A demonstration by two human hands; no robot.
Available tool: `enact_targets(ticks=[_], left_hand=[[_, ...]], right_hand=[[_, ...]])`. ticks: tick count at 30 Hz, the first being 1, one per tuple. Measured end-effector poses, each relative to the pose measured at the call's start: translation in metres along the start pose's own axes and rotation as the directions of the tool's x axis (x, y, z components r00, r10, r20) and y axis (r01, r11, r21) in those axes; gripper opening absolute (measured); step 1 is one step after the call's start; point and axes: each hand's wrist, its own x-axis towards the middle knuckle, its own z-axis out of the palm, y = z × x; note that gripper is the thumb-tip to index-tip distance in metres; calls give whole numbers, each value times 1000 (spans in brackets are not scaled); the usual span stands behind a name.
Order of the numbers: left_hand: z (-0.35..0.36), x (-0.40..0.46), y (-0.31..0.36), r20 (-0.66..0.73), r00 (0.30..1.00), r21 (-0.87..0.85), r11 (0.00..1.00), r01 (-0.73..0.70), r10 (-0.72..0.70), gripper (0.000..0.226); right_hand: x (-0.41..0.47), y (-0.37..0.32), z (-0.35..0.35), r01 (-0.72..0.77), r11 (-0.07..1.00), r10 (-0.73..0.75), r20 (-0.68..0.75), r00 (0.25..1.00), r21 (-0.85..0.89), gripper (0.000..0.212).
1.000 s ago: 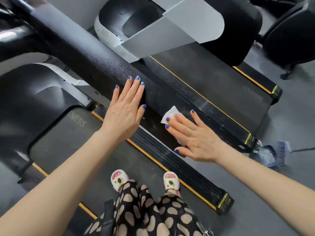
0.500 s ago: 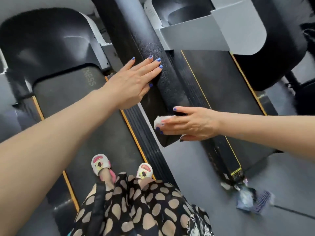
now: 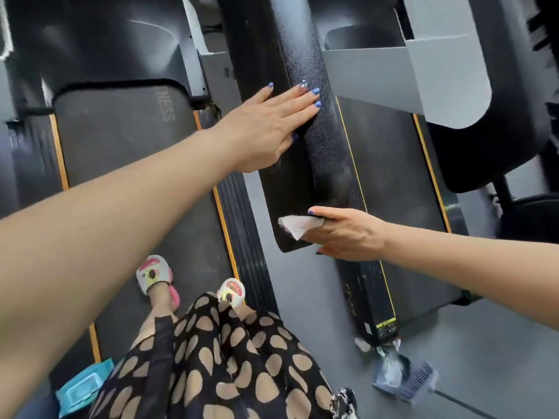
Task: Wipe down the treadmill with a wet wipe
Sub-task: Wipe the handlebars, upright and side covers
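Since the earlier frame, right hand (image 3: 344, 234) with white wet wipe (image 3: 298, 226) has slid to the near end of the black handrail (image 3: 305, 95), fingers pressed together, pinning the wipe against the rounded end edge. Treadmill belt (image 3: 127, 140), orange-edged, fills the left; grey floor (image 3: 302, 297) lies open between the machines. Left hand (image 3: 266, 125) rests flat farther up the rail, fingers straight and slightly spread. Blue wipe packet (image 3: 81, 388) lies at near left; dustpan (image 3: 393, 373) at near right.
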Motion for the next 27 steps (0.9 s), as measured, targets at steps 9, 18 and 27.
enact_targets(ticks=[9, 18, 27], left_hand=[[18, -44, 21, -136, 982, -232, 968, 101, -135, 60], [29, -119, 57, -119, 866, -651, 697, 301, -486, 55], [7, -132, 92, 101, 833, -857, 379, 351, -544, 57]], right_hand=[[-8, 10, -6, 54, 847, -102, 62, 993, 529, 55], [25, 31, -66, -258, 497, 575, -92, 813, 828, 34], [77, 25, -122, 0, -580, 815, 580, 7, 815, 38]])
